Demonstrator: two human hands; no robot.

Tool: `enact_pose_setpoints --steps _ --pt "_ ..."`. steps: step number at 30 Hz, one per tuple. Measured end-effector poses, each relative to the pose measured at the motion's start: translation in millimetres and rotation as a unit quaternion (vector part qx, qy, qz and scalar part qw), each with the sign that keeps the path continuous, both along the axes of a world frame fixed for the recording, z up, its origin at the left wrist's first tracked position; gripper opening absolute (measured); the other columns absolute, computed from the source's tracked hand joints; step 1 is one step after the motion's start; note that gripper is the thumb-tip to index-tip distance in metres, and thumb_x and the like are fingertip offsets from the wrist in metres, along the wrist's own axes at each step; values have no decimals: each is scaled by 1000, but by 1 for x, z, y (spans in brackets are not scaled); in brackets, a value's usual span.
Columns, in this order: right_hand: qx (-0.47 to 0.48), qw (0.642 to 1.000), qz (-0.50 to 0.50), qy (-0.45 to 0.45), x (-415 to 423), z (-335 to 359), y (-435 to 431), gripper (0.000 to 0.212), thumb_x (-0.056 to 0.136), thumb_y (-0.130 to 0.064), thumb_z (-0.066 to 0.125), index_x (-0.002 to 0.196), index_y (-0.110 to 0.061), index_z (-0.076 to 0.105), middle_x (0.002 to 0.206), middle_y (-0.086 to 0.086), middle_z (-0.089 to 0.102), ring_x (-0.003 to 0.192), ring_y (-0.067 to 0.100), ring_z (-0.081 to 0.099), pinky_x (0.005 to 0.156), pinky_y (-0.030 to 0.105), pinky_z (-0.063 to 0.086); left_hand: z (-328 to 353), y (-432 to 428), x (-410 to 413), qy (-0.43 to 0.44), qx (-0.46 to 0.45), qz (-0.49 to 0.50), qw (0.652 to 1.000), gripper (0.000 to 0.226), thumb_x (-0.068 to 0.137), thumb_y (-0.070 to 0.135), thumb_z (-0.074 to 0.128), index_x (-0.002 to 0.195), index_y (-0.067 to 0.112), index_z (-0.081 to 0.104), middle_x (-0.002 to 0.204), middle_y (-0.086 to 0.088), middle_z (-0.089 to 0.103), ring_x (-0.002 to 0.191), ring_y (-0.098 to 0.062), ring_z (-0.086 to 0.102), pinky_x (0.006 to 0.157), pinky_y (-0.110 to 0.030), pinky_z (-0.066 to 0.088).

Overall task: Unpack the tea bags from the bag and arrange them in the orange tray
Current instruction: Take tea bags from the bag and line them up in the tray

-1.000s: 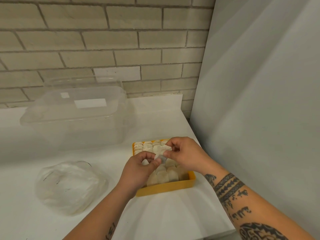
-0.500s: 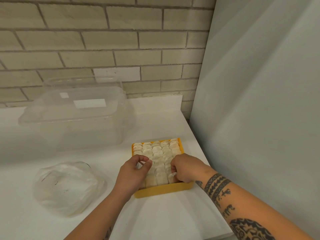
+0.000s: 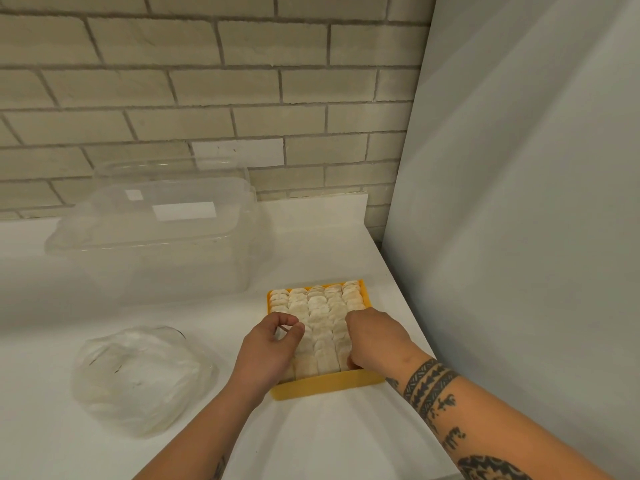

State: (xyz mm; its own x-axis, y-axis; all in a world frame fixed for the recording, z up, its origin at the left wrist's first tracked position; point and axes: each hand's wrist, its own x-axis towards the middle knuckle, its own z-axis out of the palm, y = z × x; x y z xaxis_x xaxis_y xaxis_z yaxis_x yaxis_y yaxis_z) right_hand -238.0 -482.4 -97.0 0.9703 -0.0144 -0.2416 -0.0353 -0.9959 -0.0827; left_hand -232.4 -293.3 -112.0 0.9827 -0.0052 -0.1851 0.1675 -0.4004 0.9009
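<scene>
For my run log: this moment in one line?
tray: densely filled | right hand: on tea bags | left hand: curled over tray | bag: on counter

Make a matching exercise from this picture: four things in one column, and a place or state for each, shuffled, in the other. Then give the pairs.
1 orange tray
2 plastic bag
3 clear container
4 right hand

A at the back, by the brick wall
B lying left of the tray
C packed with rows of tea bags
D over the tray's near right corner

Pairs: 1-C, 2-B, 3-A, 4-D.
</scene>
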Motion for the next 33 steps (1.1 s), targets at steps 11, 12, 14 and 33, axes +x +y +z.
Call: enact_pose_setpoints --steps 11,12,14,33 --pt "26 999 -28 -25 -1 14 -6 23 81 -30 76 97 -22 60 99 -2 61 86 19 60 72 33 53 13 3 2 112 -142 17 983 27 98 34 47 103 21 69 87 -5 65 69 -20 53 58 -32 43" --pt "60 997 -39 -28 0 20 -8 22 81 -34 76 94 -24 61 98 -4 61 88 18 61 75 33 54 14 2 3 129 -176 23 976 30 97 32 46 106 18 70 86 -7 64 69 -21 53 57 -32 42" --pt "144 988 -46 -40 2 32 -11 17 80 -36 76 84 -29 61 91 -10 63 83 11 61 71 27 51 17 0 4 156 -260 24 953 35 96 26 42 113 10 68 84 -11 62 65 -21 50 55 -31 39" --pt "433 896 -72 -71 -19 36 13 27 75 -44 84 90 -28 67 90 -8 70 63 -9 55 59 7 38 39 -27 1 172 -397 -60 899 55 105 54 26 136 15 48 117 -15 63 96 -27 64 77 -40 37"
